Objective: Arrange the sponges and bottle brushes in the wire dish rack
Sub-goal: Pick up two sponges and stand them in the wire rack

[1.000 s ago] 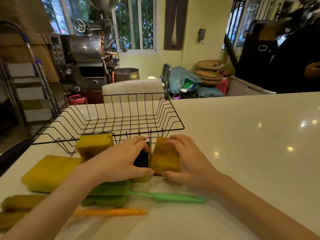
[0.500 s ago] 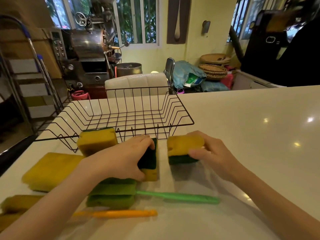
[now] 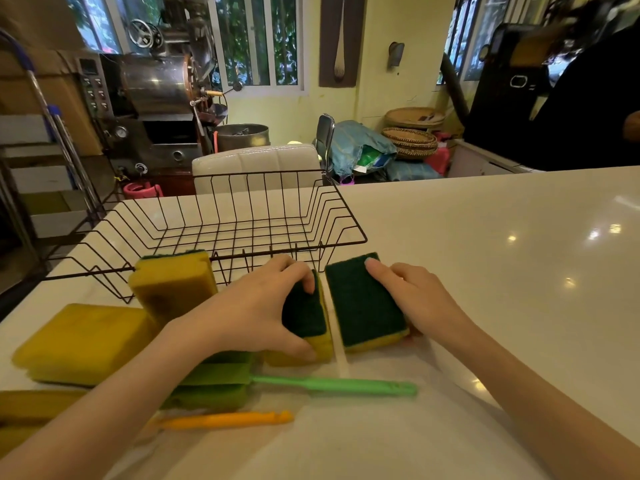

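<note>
An empty black wire dish rack [image 3: 221, 230] stands on the white counter. Just in front of it, my left hand [image 3: 256, 310] grips a yellow sponge with a dark green scouring side [image 3: 306, 315]. My right hand [image 3: 415, 299] holds a second such sponge [image 3: 363, 299], green side up, tilted beside the first. A third sponge [image 3: 173, 282] leans against the rack's front. A large yellow sponge [image 3: 83, 341] lies at the left. A green-handled bottle brush [image 3: 332, 386] and an orange-handled one [image 3: 225, 420] lie near me, their sponge heads partly hidden by my left arm.
More yellow sponge material [image 3: 31, 407] lies at the near left edge. The counter [image 3: 502, 271] stretches away to the right. A white chair back [image 3: 256, 164] stands behind the rack. A person in dark clothes [image 3: 588, 98] stands at the far right.
My right hand has turned its sponge so the green side faces up and brought it close beside the left sponge. My left hand keeps hold of its sponge in nearly the same place.
</note>
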Demonstrator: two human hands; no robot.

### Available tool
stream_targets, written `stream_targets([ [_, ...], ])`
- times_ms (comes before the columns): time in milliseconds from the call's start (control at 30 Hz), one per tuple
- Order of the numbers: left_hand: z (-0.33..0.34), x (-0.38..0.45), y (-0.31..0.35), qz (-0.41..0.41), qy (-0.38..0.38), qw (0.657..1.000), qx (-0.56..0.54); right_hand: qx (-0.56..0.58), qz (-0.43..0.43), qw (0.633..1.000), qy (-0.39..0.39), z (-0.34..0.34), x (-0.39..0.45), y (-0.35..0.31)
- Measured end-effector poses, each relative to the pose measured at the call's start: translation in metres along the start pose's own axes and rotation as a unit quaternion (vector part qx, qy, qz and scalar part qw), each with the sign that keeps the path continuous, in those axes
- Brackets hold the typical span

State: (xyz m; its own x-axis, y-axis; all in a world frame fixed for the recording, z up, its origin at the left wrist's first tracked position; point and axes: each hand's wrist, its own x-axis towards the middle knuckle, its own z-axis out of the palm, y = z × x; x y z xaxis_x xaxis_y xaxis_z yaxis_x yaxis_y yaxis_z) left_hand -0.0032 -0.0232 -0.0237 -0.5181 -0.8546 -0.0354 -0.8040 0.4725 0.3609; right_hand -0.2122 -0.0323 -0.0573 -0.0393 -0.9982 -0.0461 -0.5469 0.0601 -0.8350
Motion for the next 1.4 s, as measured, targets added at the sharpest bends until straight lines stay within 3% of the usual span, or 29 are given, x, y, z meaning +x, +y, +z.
stream_targets([
  [67, 0.001, 0.0, 0.001, 0.004, 0.003, 1.0, -0.007, -0.033, 0.008, 0.999, -0.01, -0.003, -0.001, 0.002],
  [200, 0.005, 0.001, 0.0, 0.004, -0.005, 1.0, 0.001, -0.231, -0.026, 0.972, 0.041, -0.006, 0.0, 0.006],
  [333, 0.006, 0.003, 0.0, 0.004, -0.023, 1.0, 0.012, -0.155, -0.137, 0.977, 0.055, -0.007, -0.002, 0.006],
  [467, -0.001, 0.003, -0.003, -0.007, -0.048, 0.999, 0.0, -0.119, -0.244, 0.961, -0.054, -0.008, -0.009, 0.005],
  [600, -0.005, 0.003, -0.004, 0.001, -0.055, 0.998, -0.015, -0.168, -0.231, 0.941, -0.181, -0.011, -0.013, 0.0],
  [733, -0.004, 0.004, -0.006, 0.002, -0.045, 0.999, -0.008, -0.192, -0.229, 0.928, -0.221, -0.021, -0.011, -0.007],
  [1033, -0.02, -0.004, 0.009, 0.068, 0.011, 0.998, 0.007, -0.274, -0.237, 0.896, -0.255, -0.042, 0.006, -0.038],
  [1200, -0.061, -0.001, 0.016, 0.108, 0.04, 0.993, 0.002, -0.263, -0.229, 0.899, -0.267, -0.073, 0.017, -0.071],
  [1400, -0.11, 0.021, 0.003, 0.093, 0.06, 0.993, -0.038, -0.235, -0.256, 0.909, -0.229, -0.094, 0.046, -0.106],
])
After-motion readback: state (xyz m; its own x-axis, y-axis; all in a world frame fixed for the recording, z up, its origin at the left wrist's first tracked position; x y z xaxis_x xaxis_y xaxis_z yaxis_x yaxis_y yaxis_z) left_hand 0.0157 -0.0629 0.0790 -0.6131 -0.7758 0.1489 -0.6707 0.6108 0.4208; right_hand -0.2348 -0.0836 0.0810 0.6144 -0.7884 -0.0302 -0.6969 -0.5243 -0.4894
